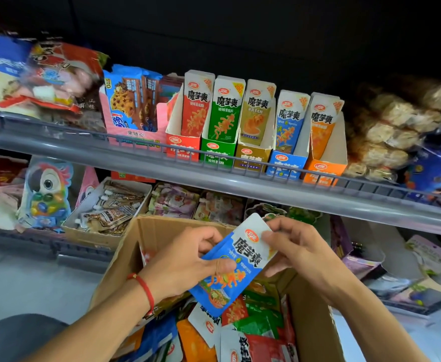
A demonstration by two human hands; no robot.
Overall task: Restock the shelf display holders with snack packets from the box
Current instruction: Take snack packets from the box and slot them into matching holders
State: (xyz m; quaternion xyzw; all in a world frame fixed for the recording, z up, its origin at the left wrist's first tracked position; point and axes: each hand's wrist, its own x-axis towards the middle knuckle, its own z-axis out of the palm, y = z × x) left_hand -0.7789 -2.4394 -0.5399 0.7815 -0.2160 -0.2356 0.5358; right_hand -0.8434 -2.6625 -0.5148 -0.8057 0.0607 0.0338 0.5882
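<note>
A blue and white snack packet (236, 267) is held tilted above the open cardboard box (125, 259). My left hand (185, 265) grips its lower left side, thumb across the front. My right hand (295, 246) pinches its upper right corner. The box holds several loose packets (242, 333) in orange, red, green and blue. On the upper shelf stand display holders side by side: red (182, 150), green (218, 152), gold (252, 158), blue (287, 164) and orange (322, 172), each with packets standing in it.
A grey shelf rail (240, 186) runs across in front of the holders. Cookie packs (133, 100) sit left of them, bagged pastries (386, 126) to the right. The lower shelf holds a tray of pouches (109, 207) and a parrot toy pack (47, 192).
</note>
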